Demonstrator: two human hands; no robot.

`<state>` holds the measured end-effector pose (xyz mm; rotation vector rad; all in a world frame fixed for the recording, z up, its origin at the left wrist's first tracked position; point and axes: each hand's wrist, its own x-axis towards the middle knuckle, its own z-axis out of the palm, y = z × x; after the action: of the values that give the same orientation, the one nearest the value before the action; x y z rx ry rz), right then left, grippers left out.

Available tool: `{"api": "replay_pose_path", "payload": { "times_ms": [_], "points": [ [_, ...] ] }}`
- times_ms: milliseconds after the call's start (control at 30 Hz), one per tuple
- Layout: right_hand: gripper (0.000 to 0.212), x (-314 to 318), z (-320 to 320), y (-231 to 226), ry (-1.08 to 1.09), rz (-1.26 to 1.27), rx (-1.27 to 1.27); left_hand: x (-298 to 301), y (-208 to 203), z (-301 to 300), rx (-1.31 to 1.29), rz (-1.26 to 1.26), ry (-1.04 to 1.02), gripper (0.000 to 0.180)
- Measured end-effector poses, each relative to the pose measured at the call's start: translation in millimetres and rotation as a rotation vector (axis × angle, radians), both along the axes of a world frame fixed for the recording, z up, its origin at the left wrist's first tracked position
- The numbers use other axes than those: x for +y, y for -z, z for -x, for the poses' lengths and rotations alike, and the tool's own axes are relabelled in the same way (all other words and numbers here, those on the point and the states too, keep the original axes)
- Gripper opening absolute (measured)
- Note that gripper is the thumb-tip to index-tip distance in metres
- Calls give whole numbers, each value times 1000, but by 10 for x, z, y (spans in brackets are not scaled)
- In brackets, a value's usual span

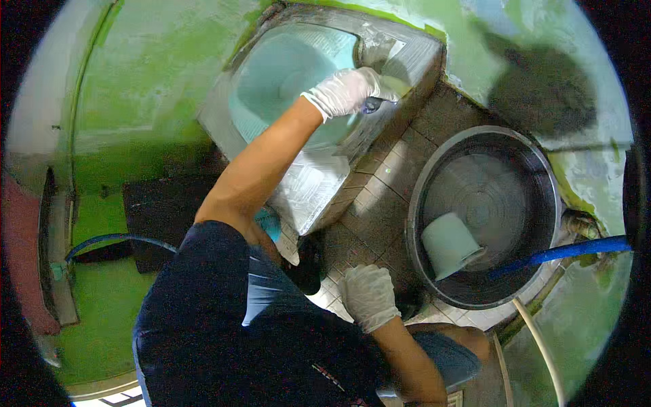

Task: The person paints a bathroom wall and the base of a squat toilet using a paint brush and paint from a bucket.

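Observation:
A pale turquoise squat toilet [291,68] is set in a raised grey plinth. My left hand [344,93], in a white glove, reaches over its right side with the fingers curled down. A small blue-purple thing [371,105] shows under those fingers, and a yellow-green patch lies just beyond; what I grip is mostly hidden. Lower down, near my knees, my right hand [369,297] is also gloved in white. Its back faces up and its fingers are bent in; whatever they may hold is out of sight.
On the right stands a big dark round tub [415,224] of water, with a pale green dipper [449,244] in it. A blue hose [576,251] runs over its rim. Brown tiles [373,217] lie between tub and plinth. Green walls [156,81] close in behind.

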<state>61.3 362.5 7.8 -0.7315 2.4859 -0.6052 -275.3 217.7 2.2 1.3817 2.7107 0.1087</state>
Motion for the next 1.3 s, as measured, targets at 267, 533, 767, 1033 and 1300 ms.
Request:
{"api": "replay_pose_path", "payload": {
  "times_ms": [267,533,767,1033,1300],
  "points": [
    [17,-5,-55,47,-8,-30,22,-124,-30,-262,-83,10,62,30],
    [26,-21,-57,17,15,-37,29,-235,-44,-442,61,276,25,39],
    [13,-30,-52,-3,-3,-36,23,-110,-195,-245,76,-116,139,54],
    [24,-88,-38,-47,-9,-70,-1,491,24,516,178,80,-114,19],
    [11,-10,5,-34,-9,-101,-14,273,36,-85,102,158,-83,38]
  ]
}}
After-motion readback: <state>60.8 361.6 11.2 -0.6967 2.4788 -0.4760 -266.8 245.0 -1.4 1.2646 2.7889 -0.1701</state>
